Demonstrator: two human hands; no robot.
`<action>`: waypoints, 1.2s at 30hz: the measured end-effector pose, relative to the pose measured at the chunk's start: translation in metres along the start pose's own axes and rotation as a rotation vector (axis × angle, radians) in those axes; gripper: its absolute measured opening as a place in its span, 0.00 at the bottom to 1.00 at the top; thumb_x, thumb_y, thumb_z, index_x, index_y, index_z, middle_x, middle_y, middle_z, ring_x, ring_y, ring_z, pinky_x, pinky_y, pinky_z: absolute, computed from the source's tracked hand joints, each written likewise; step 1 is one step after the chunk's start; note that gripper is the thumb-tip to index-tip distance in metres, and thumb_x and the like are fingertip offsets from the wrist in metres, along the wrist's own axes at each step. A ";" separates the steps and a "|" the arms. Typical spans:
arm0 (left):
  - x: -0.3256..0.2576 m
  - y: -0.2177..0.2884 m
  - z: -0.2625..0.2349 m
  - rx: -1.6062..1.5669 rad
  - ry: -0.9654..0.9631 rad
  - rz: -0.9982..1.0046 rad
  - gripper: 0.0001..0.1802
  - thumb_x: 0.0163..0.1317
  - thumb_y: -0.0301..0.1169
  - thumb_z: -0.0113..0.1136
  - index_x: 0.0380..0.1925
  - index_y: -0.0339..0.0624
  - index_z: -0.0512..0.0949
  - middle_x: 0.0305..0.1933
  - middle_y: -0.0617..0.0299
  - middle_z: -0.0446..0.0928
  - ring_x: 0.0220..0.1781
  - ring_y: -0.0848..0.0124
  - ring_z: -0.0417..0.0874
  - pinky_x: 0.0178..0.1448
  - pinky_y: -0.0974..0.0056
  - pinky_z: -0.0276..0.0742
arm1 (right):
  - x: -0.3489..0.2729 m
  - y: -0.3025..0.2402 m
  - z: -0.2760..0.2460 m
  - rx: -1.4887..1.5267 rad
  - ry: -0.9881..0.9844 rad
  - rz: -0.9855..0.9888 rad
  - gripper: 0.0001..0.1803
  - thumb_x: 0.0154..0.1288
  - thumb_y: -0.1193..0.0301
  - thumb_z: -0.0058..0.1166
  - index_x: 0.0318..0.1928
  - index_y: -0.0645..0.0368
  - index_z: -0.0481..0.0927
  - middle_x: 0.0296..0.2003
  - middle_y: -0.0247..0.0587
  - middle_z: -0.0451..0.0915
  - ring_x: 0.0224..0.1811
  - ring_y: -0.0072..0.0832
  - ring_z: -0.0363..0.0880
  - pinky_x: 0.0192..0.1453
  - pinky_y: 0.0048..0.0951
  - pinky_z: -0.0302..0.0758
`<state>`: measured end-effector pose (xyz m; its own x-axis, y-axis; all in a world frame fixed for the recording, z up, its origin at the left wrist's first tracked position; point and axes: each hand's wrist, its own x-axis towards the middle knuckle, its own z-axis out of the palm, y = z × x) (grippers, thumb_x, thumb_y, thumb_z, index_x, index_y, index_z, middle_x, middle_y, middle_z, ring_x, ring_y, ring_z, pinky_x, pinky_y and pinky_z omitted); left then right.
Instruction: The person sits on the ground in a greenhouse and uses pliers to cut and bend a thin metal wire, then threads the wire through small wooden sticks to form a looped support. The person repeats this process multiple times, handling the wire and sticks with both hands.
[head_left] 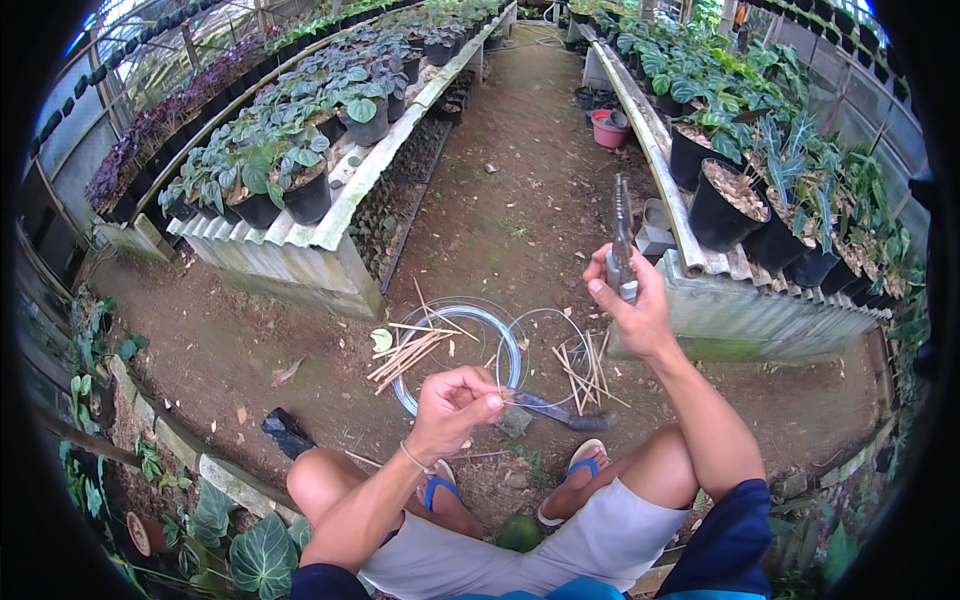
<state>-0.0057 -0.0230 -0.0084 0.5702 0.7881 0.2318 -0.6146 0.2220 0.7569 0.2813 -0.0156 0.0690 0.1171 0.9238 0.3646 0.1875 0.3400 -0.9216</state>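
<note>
My left hand [455, 405] is closed in a pinch on a thin wire above the ground. The wire runs up from the fingertips and bends into a wide loop [548, 311] over a coil of silvery wire [401, 388] lying on the soil. To the right and higher, my right hand [640, 305] is wrapped around pliers [621, 235], held upright with the jaws pointing away from me. The pliers are apart from the wire. Below the hands, a knife [585, 422] with a dark handle lies on the ground, its blade partly hidden near the left hand.
Thin sticks [412, 358] lie across the coil, and more sticks [590, 378] lie to its right. A black plastic bag [286, 434] is at the left. Raised benches with potted plants [308, 198] flank the dirt path [500, 200]. A black pot [725, 205] stands at the right bench's edge.
</note>
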 end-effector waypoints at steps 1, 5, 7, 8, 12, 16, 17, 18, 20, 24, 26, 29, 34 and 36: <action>0.001 0.002 -0.001 -0.003 0.010 0.016 0.04 0.69 0.21 0.69 0.40 0.33 0.83 0.39 0.54 0.85 0.34 0.76 0.82 0.38 0.70 0.78 | -0.001 -0.001 -0.004 0.009 -0.010 0.023 0.19 0.69 0.70 0.70 0.55 0.62 0.78 0.43 0.32 0.82 0.42 0.17 0.78 0.51 0.24 0.78; 0.003 0.006 -0.002 -0.043 0.017 0.057 0.04 0.67 0.20 0.70 0.38 0.33 0.83 0.39 0.54 0.84 0.34 0.74 0.82 0.37 0.69 0.78 | -0.008 -0.001 -0.001 0.082 -0.110 0.166 0.18 0.69 0.69 0.72 0.52 0.62 0.79 0.39 0.30 0.83 0.41 0.16 0.79 0.47 0.25 0.78; 0.003 0.005 0.000 -0.042 0.009 0.066 0.04 0.67 0.21 0.71 0.38 0.33 0.83 0.39 0.54 0.84 0.34 0.74 0.82 0.37 0.69 0.78 | -0.011 0.000 0.003 0.117 -0.161 0.168 0.18 0.67 0.71 0.73 0.51 0.62 0.79 0.39 0.31 0.84 0.41 0.16 0.80 0.45 0.24 0.78; 0.002 0.005 0.001 -0.001 0.028 0.061 0.05 0.67 0.21 0.71 0.37 0.34 0.82 0.38 0.54 0.83 0.33 0.73 0.82 0.36 0.67 0.77 | -0.011 0.000 0.004 0.117 -0.184 0.173 0.17 0.67 0.72 0.73 0.51 0.62 0.79 0.39 0.31 0.84 0.41 0.16 0.80 0.45 0.24 0.78; 0.000 0.008 0.002 -0.021 0.041 0.065 0.05 0.67 0.22 0.70 0.37 0.35 0.82 0.37 0.55 0.82 0.32 0.73 0.81 0.36 0.67 0.77 | -0.010 0.001 0.009 0.134 -0.258 0.198 0.17 0.66 0.77 0.72 0.51 0.61 0.79 0.38 0.31 0.84 0.41 0.16 0.80 0.45 0.22 0.78; 0.002 0.005 0.002 -0.095 0.076 0.047 0.03 0.70 0.21 0.67 0.38 0.34 0.81 0.37 0.55 0.82 0.32 0.74 0.79 0.36 0.68 0.76 | -0.012 0.001 0.015 0.018 -0.244 0.183 0.17 0.66 0.75 0.70 0.51 0.62 0.78 0.37 0.30 0.83 0.40 0.16 0.80 0.47 0.26 0.79; 0.002 0.004 0.001 -0.107 0.100 0.034 0.03 0.71 0.22 0.67 0.38 0.34 0.81 0.37 0.55 0.83 0.31 0.74 0.79 0.35 0.68 0.75 | -0.012 0.000 0.016 -0.030 -0.234 0.208 0.17 0.66 0.74 0.70 0.51 0.63 0.79 0.37 0.30 0.83 0.40 0.16 0.80 0.47 0.27 0.79; 0.003 0.003 -0.001 -0.120 0.125 0.022 0.03 0.71 0.22 0.66 0.38 0.34 0.81 0.37 0.54 0.83 0.31 0.74 0.78 0.35 0.69 0.74 | -0.013 0.000 0.021 -0.107 -0.141 0.240 0.19 0.64 0.71 0.70 0.52 0.63 0.79 0.36 0.33 0.82 0.37 0.21 0.79 0.46 0.30 0.78; 0.007 0.003 -0.006 -0.155 0.153 0.025 0.03 0.73 0.23 0.64 0.39 0.36 0.80 0.40 0.51 0.85 0.31 0.72 0.78 0.34 0.69 0.72 | -0.014 -0.006 0.020 -0.365 -0.056 0.024 0.20 0.63 0.71 0.71 0.52 0.63 0.79 0.34 0.36 0.81 0.35 0.25 0.79 0.44 0.31 0.77; 0.011 0.003 -0.014 -0.235 0.223 0.056 0.03 0.74 0.25 0.65 0.42 0.38 0.80 0.43 0.49 0.87 0.33 0.71 0.80 0.36 0.68 0.73 | -0.019 -0.017 0.022 -0.501 0.001 -0.159 0.20 0.59 0.72 0.71 0.50 0.63 0.80 0.29 0.39 0.78 0.29 0.32 0.76 0.38 0.34 0.75; 0.011 0.001 -0.015 -0.186 0.269 0.055 0.03 0.74 0.25 0.65 0.42 0.38 0.81 0.43 0.51 0.87 0.33 0.72 0.80 0.36 0.69 0.74 | -0.024 -0.021 0.026 -0.462 -0.033 -0.170 0.19 0.59 0.72 0.71 0.49 0.63 0.82 0.27 0.38 0.80 0.27 0.27 0.77 0.34 0.32 0.76; 0.010 -0.006 -0.011 -0.105 0.307 0.036 0.04 0.73 0.26 0.66 0.42 0.38 0.81 0.42 0.53 0.87 0.33 0.74 0.81 0.36 0.70 0.75 | -0.035 -0.023 0.044 -0.283 -0.123 -0.078 0.19 0.59 0.72 0.72 0.49 0.63 0.83 0.27 0.37 0.82 0.26 0.21 0.79 0.33 0.28 0.75; 0.007 -0.016 -0.002 -0.032 0.291 0.059 0.04 0.73 0.26 0.66 0.42 0.38 0.81 0.41 0.54 0.88 0.33 0.75 0.81 0.37 0.70 0.76 | -0.048 -0.030 0.075 -0.218 -0.152 -0.075 0.19 0.59 0.75 0.73 0.50 0.63 0.82 0.28 0.37 0.82 0.27 0.20 0.79 0.33 0.27 0.76; 0.006 -0.016 -0.002 -0.049 0.259 0.076 0.04 0.73 0.25 0.66 0.42 0.38 0.81 0.41 0.54 0.88 0.33 0.75 0.82 0.37 0.70 0.76 | -0.049 -0.034 0.080 -0.233 -0.112 -0.096 0.20 0.58 0.76 0.73 0.50 0.63 0.82 0.29 0.38 0.82 0.28 0.21 0.80 0.34 0.27 0.77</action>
<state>0.0065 -0.0206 -0.0201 0.3666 0.9229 0.1178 -0.6793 0.1790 0.7117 0.1909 -0.0579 0.0716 -0.0183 0.9075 0.4197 0.4134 0.3891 -0.8232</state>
